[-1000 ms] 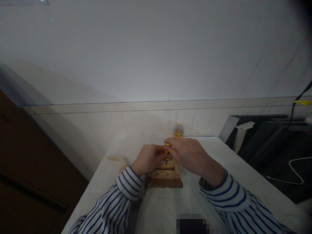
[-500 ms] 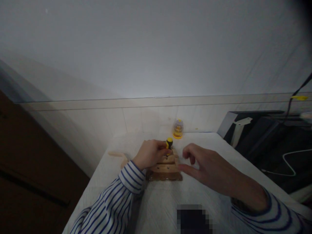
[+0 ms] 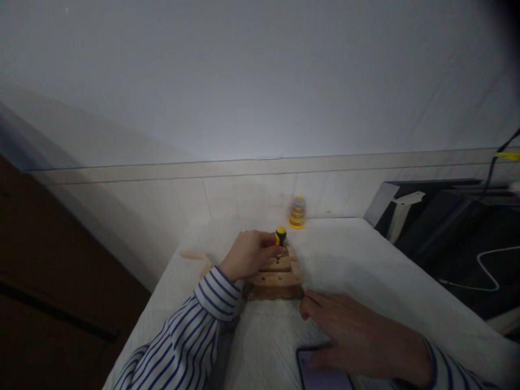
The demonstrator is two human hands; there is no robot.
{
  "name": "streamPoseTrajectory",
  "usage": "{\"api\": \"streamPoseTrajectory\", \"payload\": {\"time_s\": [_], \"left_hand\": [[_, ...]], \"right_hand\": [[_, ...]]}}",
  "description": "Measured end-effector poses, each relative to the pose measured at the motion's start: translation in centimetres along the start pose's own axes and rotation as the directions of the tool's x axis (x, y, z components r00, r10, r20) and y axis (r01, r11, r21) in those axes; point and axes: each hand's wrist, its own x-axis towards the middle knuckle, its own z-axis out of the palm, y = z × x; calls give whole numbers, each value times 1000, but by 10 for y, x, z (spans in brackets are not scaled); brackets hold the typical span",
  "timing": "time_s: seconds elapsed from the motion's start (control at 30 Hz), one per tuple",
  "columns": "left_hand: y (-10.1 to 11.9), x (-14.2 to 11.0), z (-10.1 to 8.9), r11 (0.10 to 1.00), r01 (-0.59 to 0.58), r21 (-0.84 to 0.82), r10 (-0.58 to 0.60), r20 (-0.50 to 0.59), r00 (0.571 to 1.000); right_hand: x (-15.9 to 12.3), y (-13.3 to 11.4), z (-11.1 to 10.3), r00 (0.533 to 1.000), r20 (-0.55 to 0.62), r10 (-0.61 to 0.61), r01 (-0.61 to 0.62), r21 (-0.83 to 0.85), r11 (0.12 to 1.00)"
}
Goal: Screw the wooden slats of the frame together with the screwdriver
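Your L hand (image 3: 249, 255) pinches screwdriver (image 3: 280, 236): prob. light, stiff; hold by handle. Wooden piece (image 3: 280, 279) likely rigid, grip sides. R hand (image 3: 361, 333) spread, thumb over phone (image 3: 325, 380) twd tabletop's (image 3: 260, 336) near edge.

My right hand (image 3: 353, 338) has left the screwdriver (image 3: 280, 236) and come down toward me, its thumb now over the phone (image 3: 325, 377)

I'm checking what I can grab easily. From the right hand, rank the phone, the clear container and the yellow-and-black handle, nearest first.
From the right hand:
1. Phone, partly under the thumb.
2. Yellow-and-black handle, farther off and leftward, in the left hand.
3. Clear container, at the back by the wall.
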Motion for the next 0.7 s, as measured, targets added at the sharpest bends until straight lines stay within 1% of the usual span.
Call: {"api": "streamPoseTrajectory", "payload": {"time_s": [0.07, 0.13, 0.23, 0.27, 0.3, 0.33, 0.4, 0.43, 0.5, 0.53, 0.57, 0.7], "left_hand": [[1, 0, 0, 1000, 13, 5, -12, -5, 1000], [2, 0, -1, 1000, 25, 16, -24, -8, 1000], [3, -1, -2, 999, 24, 26, -24, -16, 1000], [3, -1, -2, 999, 19, 27, -18, -20, 1000], [3, -1, -2, 1000, 10, 28, -10, -24, 1000], [3, -2, -2, 1000, 1, 27, -1, -28, 1000], [3, -2, -2, 1000, -16, 25, 16, -31, 999], [3, -3, -2, 999, -22, 25, 22, -32, 999], [3, -3, -2, 999, -24, 29, 25, -30, 999], [2, -3, -3, 999, -22, 33, 23, -28, 999], [2, -3, -3, 999, -18, 37, 19, -27, 999], [0, -2, -3, 999, -6, 46, 7, -25, 1000]], "right_hand": [[1, 0, -6, 1000, -21, -7, 8, 15, 1000], [2, -3, -17, 998, -56, -9, 10, 29, 1000], [5, -9, -42, 977, -214, -16, 12, -19, 1000], [6, -10, -52, 956, -294, -7, -5, -41, 999], [9, -12, -61, 926, -376, -24, 1, -61, 998], [12, -13, -70, 888, -458, -29, -5, -73, 997], [21, -13, -84, 793, -608, -37, -26, -94, 995], [27, -12, -88, 748, -662, -47, -28, -103, 994], [39, -9, -94, 709, -702, -63, -16, -105, 994], [45, -8, -94, 706, -705, -71, -3, -103, 995], [51, -6, -93, 714, -697, -69, 3, -95, 995], [68, 1, -86, 775, -626, -85, 29, -99, 995]]}}
